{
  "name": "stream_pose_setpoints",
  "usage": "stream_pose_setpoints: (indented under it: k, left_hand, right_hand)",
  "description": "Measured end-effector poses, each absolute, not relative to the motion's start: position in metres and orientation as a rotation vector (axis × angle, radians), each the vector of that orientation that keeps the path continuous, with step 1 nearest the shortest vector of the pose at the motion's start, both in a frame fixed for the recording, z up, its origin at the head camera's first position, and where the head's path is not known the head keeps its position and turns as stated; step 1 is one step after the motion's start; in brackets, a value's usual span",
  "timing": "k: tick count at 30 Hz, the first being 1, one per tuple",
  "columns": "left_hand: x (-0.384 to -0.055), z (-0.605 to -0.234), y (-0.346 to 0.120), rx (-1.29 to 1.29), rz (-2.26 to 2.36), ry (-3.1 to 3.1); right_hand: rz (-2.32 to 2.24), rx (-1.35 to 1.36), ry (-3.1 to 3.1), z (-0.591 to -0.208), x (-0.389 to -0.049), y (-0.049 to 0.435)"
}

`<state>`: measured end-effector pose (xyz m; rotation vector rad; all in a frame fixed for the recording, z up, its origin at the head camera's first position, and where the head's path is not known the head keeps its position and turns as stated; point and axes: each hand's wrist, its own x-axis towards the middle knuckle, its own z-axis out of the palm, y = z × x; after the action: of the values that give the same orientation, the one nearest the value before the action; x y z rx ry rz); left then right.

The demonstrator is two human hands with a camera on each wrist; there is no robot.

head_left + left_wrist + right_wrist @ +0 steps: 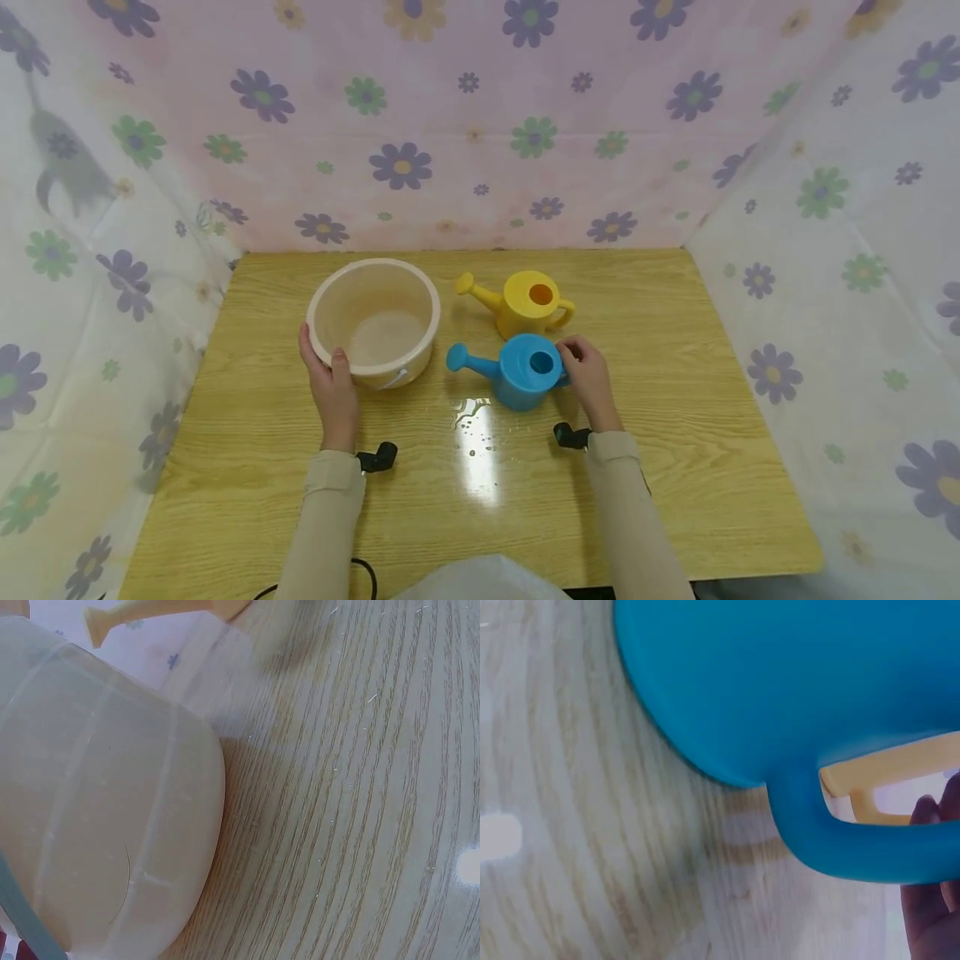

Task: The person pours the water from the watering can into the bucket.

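Bucket is gripped at rim by left hand, blue watering can at handle by right hand. Little counter is left between them.

We see long, plain beige sleeves with banded cuffs, a stubby black camera at the left wrist, another at the right, and a whitish garment over the torso.
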<state>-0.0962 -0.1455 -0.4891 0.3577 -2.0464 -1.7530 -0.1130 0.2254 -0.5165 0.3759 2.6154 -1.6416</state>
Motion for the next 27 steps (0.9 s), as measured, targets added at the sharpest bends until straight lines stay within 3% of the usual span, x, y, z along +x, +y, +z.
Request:
stream_pose_setpoints:
  k: [8, 17, 27]
  left_hand:
    - [-0.096, -0.488, -0.146, 0.356, -1.76, -2.056]
    - [-0.093, -0.483, -0.144, 0.362, -1.746, -2.06]
    - [-0.095, -0.489, -0.145, 0.358, -1.722, -2.056]
  right_hand:
    - [-1.636, 0.36, 2.656, -0.513, -0.12, 0.225]
    - [-1.694, 0.539, 2.624, -0.508, -0.128, 0.224]
    - [-1.57, 0.237, 2.748, -0.496, -0.144, 0.252]
